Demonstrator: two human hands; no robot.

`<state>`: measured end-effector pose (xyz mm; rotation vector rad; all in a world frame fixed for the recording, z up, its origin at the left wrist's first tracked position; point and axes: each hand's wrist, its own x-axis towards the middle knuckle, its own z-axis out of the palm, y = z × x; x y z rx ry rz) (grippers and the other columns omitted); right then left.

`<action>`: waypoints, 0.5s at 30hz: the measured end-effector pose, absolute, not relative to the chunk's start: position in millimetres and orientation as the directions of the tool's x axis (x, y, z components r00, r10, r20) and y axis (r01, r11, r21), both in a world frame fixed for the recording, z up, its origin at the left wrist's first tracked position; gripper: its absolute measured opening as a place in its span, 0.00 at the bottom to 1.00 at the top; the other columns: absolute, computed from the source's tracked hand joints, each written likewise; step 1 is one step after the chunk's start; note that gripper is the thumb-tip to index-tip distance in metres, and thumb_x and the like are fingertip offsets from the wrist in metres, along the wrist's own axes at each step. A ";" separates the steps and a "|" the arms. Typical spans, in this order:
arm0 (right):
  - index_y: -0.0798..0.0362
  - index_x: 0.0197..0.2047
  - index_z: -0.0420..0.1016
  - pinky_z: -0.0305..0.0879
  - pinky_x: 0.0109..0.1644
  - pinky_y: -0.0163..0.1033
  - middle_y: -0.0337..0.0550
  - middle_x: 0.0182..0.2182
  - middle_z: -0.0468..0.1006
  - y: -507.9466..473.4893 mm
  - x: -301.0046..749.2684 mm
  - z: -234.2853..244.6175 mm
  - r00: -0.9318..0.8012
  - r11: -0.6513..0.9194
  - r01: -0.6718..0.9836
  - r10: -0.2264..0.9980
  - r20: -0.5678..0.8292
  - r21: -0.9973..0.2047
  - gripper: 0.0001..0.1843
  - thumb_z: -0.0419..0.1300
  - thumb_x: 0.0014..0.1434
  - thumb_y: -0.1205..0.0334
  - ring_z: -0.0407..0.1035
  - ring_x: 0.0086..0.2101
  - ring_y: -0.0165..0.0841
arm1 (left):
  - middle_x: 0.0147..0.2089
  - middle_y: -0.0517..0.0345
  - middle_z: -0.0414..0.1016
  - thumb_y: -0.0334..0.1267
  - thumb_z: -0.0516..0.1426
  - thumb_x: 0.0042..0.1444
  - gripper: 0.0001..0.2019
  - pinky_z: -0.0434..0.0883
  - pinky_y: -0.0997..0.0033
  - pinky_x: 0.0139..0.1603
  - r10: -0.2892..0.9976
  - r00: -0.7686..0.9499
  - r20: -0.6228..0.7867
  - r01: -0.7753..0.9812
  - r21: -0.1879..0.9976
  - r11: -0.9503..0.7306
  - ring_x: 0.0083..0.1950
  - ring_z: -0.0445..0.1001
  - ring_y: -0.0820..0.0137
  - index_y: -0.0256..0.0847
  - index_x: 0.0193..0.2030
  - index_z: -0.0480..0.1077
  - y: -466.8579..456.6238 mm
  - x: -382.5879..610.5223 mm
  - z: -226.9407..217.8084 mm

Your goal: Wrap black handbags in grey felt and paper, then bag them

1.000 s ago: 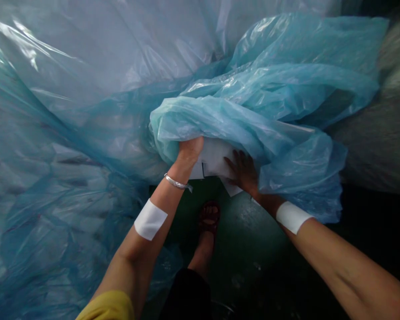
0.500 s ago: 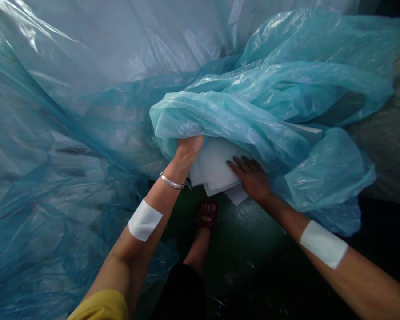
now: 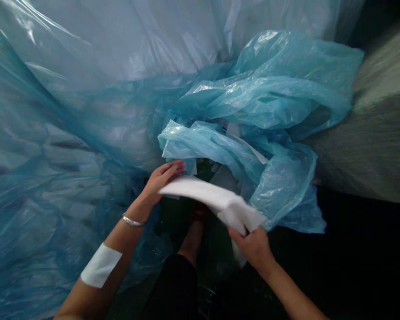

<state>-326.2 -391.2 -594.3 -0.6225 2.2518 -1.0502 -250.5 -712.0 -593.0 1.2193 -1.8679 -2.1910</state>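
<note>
A stack of thin white sheets, folded over and bent, stretches between my hands. My right hand is closed around its right end, where the sheets bunch up and blur. My left hand lies against the stack's left end, fingers stretched out above its edge; the thumb is not clearly visible. Just beyond is a crumpled blue plastic bag with its mouth gaping towards me. Inside its dark opening, some pale pieces show.
Large blue plastic bags full of pale material rise on the left and behind. A grey woven-looking sack bulges at right. A white strip lies on the bag's folds. My leg stands on the dark floor below.
Both hands have come out of the bag's mouth and nearer to me, bringing the white sheets. My right hand has closed on them. The bag's rim has sagged.
</note>
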 end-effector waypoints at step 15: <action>0.57 0.64 0.65 0.75 0.52 0.50 0.53 0.52 0.79 -349.9 -309.4 -546.4 -0.397 0.238 0.886 -0.051 -0.916 -0.397 0.47 0.74 0.44 0.49 0.75 0.50 0.51 | 0.76 0.53 0.49 0.58 0.64 0.53 0.48 0.54 0.58 0.72 0.039 -0.848 -0.528 -0.529 0.841 -0.116 0.73 0.54 0.56 0.46 0.74 0.45 -583.1 -251.8 -595.3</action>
